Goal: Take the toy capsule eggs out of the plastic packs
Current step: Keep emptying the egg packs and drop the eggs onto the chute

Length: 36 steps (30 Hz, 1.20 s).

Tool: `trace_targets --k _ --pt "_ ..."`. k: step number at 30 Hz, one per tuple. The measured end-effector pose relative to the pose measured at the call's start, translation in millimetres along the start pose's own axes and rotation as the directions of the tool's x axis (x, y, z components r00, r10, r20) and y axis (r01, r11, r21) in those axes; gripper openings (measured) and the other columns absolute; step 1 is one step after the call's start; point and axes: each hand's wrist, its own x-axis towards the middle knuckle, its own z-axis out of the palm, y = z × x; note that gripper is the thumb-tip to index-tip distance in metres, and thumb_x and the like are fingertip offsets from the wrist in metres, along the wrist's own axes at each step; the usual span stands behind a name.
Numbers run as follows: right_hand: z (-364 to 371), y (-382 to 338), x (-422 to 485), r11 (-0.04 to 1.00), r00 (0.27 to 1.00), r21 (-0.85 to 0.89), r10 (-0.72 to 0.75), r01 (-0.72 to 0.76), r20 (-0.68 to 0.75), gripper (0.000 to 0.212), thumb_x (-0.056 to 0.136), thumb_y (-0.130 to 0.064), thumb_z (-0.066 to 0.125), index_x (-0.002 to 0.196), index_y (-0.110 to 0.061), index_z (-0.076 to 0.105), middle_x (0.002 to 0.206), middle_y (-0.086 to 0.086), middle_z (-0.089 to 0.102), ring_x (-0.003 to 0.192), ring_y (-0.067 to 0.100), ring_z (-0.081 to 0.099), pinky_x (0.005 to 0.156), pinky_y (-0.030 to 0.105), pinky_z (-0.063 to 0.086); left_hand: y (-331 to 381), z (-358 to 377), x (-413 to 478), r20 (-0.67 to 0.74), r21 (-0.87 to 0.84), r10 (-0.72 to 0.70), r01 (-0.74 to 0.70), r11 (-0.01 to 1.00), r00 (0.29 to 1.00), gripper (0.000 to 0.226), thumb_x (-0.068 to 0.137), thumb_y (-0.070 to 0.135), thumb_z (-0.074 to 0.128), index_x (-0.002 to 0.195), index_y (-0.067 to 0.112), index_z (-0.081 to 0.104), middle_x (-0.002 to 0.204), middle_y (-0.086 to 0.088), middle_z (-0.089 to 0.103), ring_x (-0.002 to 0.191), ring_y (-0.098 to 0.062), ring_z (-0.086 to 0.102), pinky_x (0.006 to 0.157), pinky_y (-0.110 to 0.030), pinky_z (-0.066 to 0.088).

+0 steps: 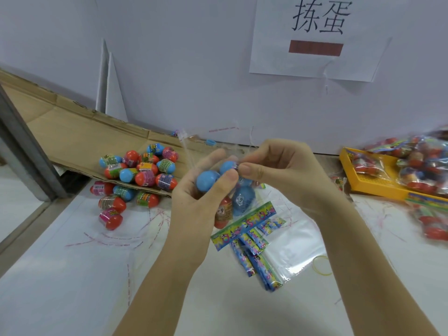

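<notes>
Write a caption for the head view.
Left hand holds an egg pack; right hand pinches its top; loose eggs lie left.

The paper sign (317,37) reads 拣蛋.

Both forearms reach up from the bottom edge. My left grip (201,195) curls round the plastic pack (242,198), thumb on top; my right grip (281,170) pinches its film between thumb and forefinger.

Head-worn camera faces forward and down; near the table (48,299)
</notes>
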Motion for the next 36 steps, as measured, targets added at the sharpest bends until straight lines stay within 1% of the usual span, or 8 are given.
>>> trace_targets --k 5,9,12,17,25,30,34,36 --pt "5 6 1 0.994 0.992 -0.1 -0.05 0.038 -0.119 0.03 0.063 -0.048 0.082 0.07 -0.022 0.069 0.07 0.003 0.072 0.061 0.014 0.064 0.059 0.027 0.052 0 -1 2 -0.104 -0.049 -0.004 -0.001 0.999 0.995 0.031 0.05 0.032 0.079 0.081 0.034 0.078 0.087 0.002 0.077 0.081 -0.013 0.074 0.06 -0.021 0.056" --pt "-11 5 -3 0.96 0.986 -0.259 0.134 -0.104 0.1 0.036 0.064 -0.063 0.072 0.092 -0.04 0.071 0.093 -0.011 0.073 0.084 0.009 0.071 0.076 0.026 0.056 2 -4 4 -0.141 -0.123 0.022 -0.04 0.992 0.99 0.036 0.056 0.026 0.078 0.092 0.034 0.078 0.093 0.0 0.077 0.084 -0.016 0.074 0.061 -0.024 0.058" --pt "-11 6 -2 0.983 0.997 -0.183 0.045 -0.033 0.067 0.03 0.068 -0.056 0.072 0.092 -0.038 0.073 0.094 -0.007 0.074 0.086 0.011 0.07 0.08 0.026 0.056 2 -3 4 -0.106 -0.108 0.018 -0.03 0.994 0.994 0.046 0.056 0.026 0.078 0.102 0.03 0.074 0.098 -0.002 0.077 0.087 -0.018 0.074 0.064 -0.025 0.058" --pt "-9 7 -2 0.994 0.998 -0.105 -0.02 0.025 0.056 0.013 0.068 -0.031 0.076 0.08 -0.027 0.078 0.083 -0.002 0.076 0.079 0.014 0.071 0.074 0.025 0.055 -1 0 2 -0.065 -0.091 -0.018 0.012 0.996 0.998 0.045 0.054 0.026 0.078 0.099 0.024 0.074 0.091 -0.004 0.077 0.083 -0.018 0.074 0.063 -0.025 0.058" --pt "-6 4 -3 0.989 0.997 -0.149 0.027 -0.016 0.076 0.025 0.067 -0.038 0.076 0.081 -0.017 0.075 0.087 0.004 0.075 0.087 0.03 0.069 0.084 0.05 0.056 -1 -2 2 -0.058 -0.079 -0.037 0.032 0.996 0.998 0.055 0.058 0.024 0.076 0.112 0.015 0.069 0.096 -0.004 0.077 0.089 -0.02 0.074 0.068 -0.03 0.06" --pt "-3 6 -2 1.0 1.0 -0.003 0.025 -0.025 -0.013 0.027 0.067 -0.038 0.083 0.086 -0.026 0.069 0.082 -0.001 0.072 0.074 0.015 0.068 0.073 0.031 0.057 0 -1 0 0.003 -0.034 -0.034 0.034 0.999 0.999 0.032 0.05 0.029 0.077 0.082 0.032 0.079 0.077 0.001 0.075 0.068 -0.011 0.072 0.055 -0.02 0.055" --pt "3 7 0 0.998 0.99 0.045 -0.032 0.038 -0.141 0.018 0.069 -0.034 0.075 0.078 -0.018 0.072 0.07 0.001 0.07 0.06 0.01 0.061 0.06 0.022 0.049 1 -4 0 0.092 0.01 -0.021 0.02 1.0 0.996 0.032 0.06 0.035 0.083 0.092 0.037 0.077 0.089 0.002 0.076 0.078 -0.012 0.073 0.06 -0.02 0.055" --pt "1 5 0 0.996 0.98 0.091 -0.005 0.023 -0.198 0.017 0.071 -0.031 0.069 0.077 -0.015 0.068 0.07 0.001 0.07 0.058 0.011 0.062 0.054 0.022 0.05 1 -3 0 0.068 -0.04 0.04 -0.038 0.999 0.997 0.034 0.07 0.039 0.075 0.102 0.027 0.076 0.094 0.001 0.075 0.08 -0.012 0.072 0.061 -0.021 0.055"
